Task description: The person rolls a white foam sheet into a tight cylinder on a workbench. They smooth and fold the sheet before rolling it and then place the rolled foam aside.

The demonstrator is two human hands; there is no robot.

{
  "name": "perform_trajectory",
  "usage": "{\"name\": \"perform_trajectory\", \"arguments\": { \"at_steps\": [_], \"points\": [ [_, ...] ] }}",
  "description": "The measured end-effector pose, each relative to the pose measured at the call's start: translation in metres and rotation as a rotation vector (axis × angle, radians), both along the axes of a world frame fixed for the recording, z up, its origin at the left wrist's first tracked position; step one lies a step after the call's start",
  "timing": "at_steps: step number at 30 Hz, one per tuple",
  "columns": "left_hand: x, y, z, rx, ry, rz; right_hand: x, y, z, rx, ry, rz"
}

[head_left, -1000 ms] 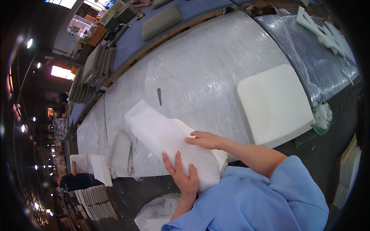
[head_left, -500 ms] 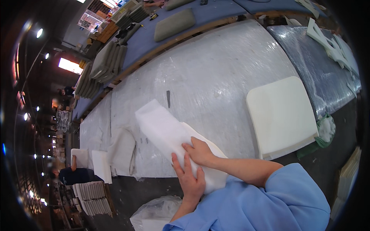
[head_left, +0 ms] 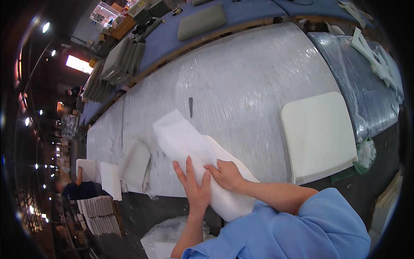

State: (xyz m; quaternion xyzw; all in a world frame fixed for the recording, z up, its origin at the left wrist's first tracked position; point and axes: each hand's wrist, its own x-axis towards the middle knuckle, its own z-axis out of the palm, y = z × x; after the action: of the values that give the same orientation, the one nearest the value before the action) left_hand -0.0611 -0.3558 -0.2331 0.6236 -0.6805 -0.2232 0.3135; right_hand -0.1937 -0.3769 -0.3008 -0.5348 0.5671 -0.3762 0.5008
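Note:
A sheet of soft white wadding (head_left: 179, 136) lies wrapped over a cream foam piece (head_left: 229, 158), which shows along its right edge. Together they slant across the table's near edge toward my body. My left hand (head_left: 196, 190) rests on the wadding's left side, fingers stretched and spread. Beside it, my right hand (head_left: 229, 176) grips the wadding near its right edge, with thumb and fingers bent; some fingertips are hidden. Farther right, a cream foam seat pad (head_left: 319, 136) with rounded far corners lies flat on the plastic-covered table (head_left: 241, 86).
A thin dark strip (head_left: 190, 107) lies beyond the wadding. Folded pale fabric (head_left: 136, 164) is at the left edge. Grey cushions (head_left: 202, 21) sit on the blue table behind. A clear plastic bag (head_left: 164, 235) stands below. At far left, another person (head_left: 84, 190) handles a pale pad.
My left hand has slid up and left along the wadding, its fingers spreading wider. My right hand has shifted slightly right and down. The view has turned a little.

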Motion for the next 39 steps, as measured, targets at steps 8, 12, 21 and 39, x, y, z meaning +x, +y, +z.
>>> {"name": "perform_trajectory", "arguments": {
  "at_steps": [8,12,21,39],
  "points": [
    [-0.01,-0.001,-0.008,0.016,-0.018,0.014,0.001,-0.012,-0.032,-0.09,0.063,0.013],
    [-0.006,0.001,-0.01,0.012,-0.018,0.012,0.007,-0.015,-0.044,-0.111,0.07,0.003],
    [0.005,0.003,-0.009,0.014,-0.004,-0.009,0.008,-0.02,-0.043,0.013,0.069,0.046],
    [0.0,0.002,-0.008,0.013,-0.008,0.016,0.008,-0.079,-0.008,0.532,-0.627,0.142]
  ]
}}
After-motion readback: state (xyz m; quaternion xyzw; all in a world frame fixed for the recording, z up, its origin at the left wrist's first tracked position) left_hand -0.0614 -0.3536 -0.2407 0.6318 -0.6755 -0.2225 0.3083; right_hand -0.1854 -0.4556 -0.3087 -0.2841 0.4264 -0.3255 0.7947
